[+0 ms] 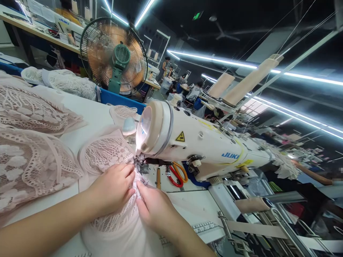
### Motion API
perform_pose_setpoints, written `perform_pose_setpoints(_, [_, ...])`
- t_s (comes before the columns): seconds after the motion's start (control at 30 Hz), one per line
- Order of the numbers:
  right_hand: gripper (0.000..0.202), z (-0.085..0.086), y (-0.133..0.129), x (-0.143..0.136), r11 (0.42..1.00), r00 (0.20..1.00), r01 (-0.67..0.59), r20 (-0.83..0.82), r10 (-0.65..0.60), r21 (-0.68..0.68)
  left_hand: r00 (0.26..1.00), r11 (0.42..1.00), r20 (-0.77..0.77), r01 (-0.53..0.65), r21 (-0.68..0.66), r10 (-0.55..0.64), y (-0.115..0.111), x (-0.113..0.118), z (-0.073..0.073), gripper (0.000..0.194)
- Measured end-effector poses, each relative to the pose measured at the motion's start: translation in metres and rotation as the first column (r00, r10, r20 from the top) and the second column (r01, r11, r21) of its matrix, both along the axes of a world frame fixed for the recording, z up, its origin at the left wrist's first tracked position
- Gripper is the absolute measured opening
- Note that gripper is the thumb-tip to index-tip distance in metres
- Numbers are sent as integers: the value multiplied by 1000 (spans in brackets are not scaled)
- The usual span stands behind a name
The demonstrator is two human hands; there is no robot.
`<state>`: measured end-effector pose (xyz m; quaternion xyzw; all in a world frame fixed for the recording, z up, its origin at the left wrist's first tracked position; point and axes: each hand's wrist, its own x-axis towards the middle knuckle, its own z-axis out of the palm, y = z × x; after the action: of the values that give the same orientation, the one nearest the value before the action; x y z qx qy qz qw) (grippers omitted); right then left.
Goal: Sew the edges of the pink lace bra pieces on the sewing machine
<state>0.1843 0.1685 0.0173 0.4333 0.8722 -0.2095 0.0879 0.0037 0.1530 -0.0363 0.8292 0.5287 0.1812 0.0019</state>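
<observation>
A pale pink lace bra (105, 151) lies under the needle area of a white sewing machine (187, 134). My left hand (115, 185) rests on the lace just left of the presser foot (138, 162), its fingers bent together over the fabric edge. On the near side of the foot, my right hand (157, 205) pinches the same edge between thumb and forefinger. Both hands are close together, with the fabric running between them. The machine's lamp lights the spot, and the needle tip is too small to make out.
More lace pieces (32, 164) lie at left. Red-and-orange-handled scissors (179, 175) sit beneath the machine arm. A green fan (118, 60) stands behind a blue bin edge (128, 103). Thread cones (249, 82) rise at right. A metal tape feeder (257, 221) is at the lower right. People work farther off.
</observation>
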Motion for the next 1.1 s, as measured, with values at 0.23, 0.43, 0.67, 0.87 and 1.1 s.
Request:
perform_pose_setpoints(0.23, [60, 5, 3, -3, 999, 999, 15, 30, -14, -29, 1000, 995, 5, 11, 103, -11, 2, 1, -7, 35])
perform_pose_setpoints(0.43, [58, 7, 6, -6, 1000, 998, 15, 68, -14, -21, 999, 990, -37, -11, 144, 16, 7, -3, -12, 38])
perform_pose_setpoints(0.67, [54, 5, 6, -3, 1000, 999, 0, 52, -1, 18, 997, 989, -72, -9, 149, 20, 10, -9, -11, 39])
perform_pose_setpoints(0.87, [51, 2, 6, -4, 998, 992, 24, 122, -31, 64, 995, 989, -93, -17, 145, 31, 14, -15, -12, 37])
perform_pose_setpoints(1.1, [41, -1, 3, -1, 981, 993, 9, 117, -32, 194, 991, 992, -125, -25, 123, 41, 24, -26, 3, 39])
